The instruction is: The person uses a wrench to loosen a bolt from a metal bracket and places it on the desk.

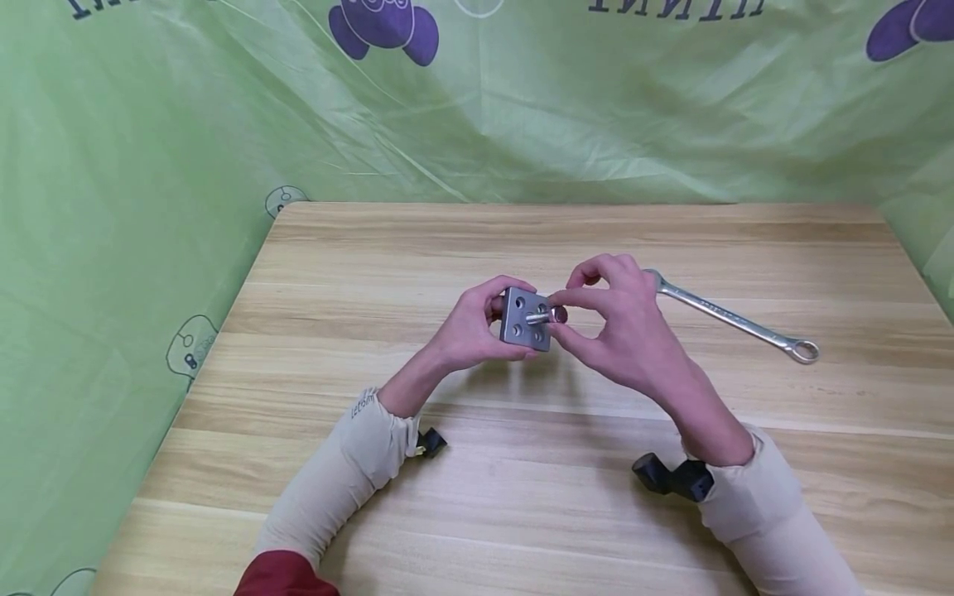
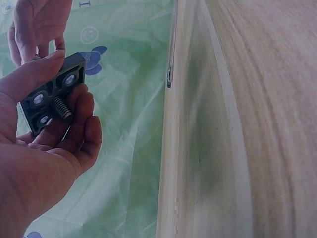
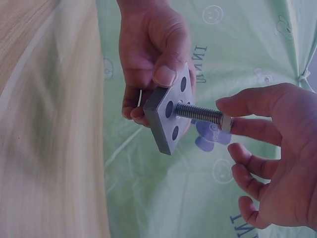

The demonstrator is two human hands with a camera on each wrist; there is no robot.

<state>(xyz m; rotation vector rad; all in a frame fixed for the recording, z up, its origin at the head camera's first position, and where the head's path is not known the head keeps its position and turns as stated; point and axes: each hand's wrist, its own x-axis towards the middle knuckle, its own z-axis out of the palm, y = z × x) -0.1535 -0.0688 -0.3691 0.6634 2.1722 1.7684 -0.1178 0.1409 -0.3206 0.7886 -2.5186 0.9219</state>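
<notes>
Evidently, the left hand point(image 1: 472, 329) grips the square metal plate point(image 1: 513, 317) above the table point(image 1: 507, 513); the right hand point(image 1: 629, 335), to its right, pinches the hex bolt point(image 3: 200, 113) by its head; a slack left grip could let the plate spin; sideways pressure might bind the bolt.

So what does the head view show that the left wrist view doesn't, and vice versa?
Only head: the beige sleeves and black wrist devices. Only left wrist: the plate's recessed face with the bolt's threaded tip poking out. Both: the plate, bolt, left hand, right hand, wooden table, green sheet and, apparently edge-on in the wrist view, the wrench.
</notes>
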